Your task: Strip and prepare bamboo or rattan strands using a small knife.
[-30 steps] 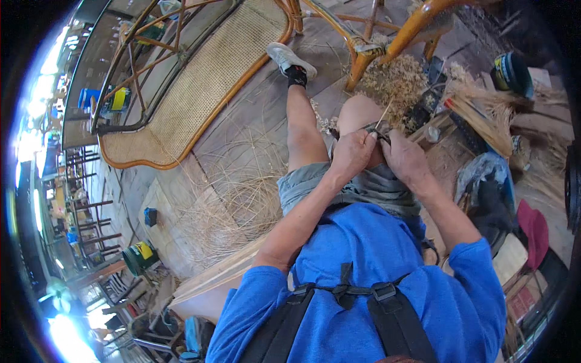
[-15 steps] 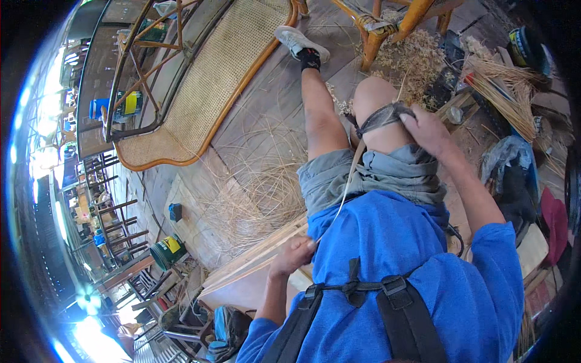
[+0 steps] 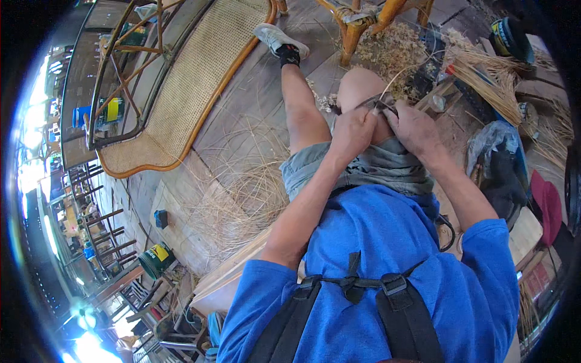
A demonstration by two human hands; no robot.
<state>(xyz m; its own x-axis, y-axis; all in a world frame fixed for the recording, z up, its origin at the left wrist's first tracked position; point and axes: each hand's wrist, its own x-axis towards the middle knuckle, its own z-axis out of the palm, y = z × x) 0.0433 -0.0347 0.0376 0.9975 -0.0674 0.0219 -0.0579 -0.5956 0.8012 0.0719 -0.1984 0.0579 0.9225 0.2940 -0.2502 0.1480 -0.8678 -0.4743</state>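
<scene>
1. At upper left, a tan woven-cane panel with orange-brown rim is seen.
2. By the bare raised knee, right of centre, the right hand is placed; its grip's closure cannot be told.
3. Beside it, the left hand is clamped on a thin pale cane strip, curved toward upper right.

Light strong along the left edge; white, blown-out glare at lower left, with haze; blue shirt and floor moderately, evenly lit; shadows soft; fisheye rim black, blue-fringed, straight edges bowed; far left background smeared; thin pale strip faintly resolved.
</scene>
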